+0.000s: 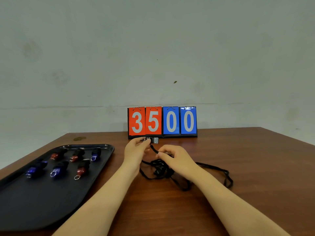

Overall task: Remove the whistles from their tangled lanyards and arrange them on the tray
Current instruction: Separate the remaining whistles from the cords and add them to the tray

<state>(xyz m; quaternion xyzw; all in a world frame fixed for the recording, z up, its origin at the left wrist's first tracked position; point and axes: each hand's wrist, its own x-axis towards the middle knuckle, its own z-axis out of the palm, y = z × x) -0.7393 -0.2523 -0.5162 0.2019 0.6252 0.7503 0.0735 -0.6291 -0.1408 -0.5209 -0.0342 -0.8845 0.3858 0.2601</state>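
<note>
— Holding anything, that left hand (136, 147)?

— Yes, its grip pinches a small grey metal whistle (154, 140), lifted just in front of the red-and-blue flip scoreboard (162, 121) reading 3500.

— And the right hand (172, 156)?

— Fingers curled, pinching the black cord lanyard (154, 149) that runs from the whistle; whether it's still attached looks likely, though blurred. The rest lies tangled on the brown wooden tabletop (238, 193).

— The others?

— Six red and blue whistles (81, 169) lie in two rows on the black plastic tray (34, 210), left.
</note>
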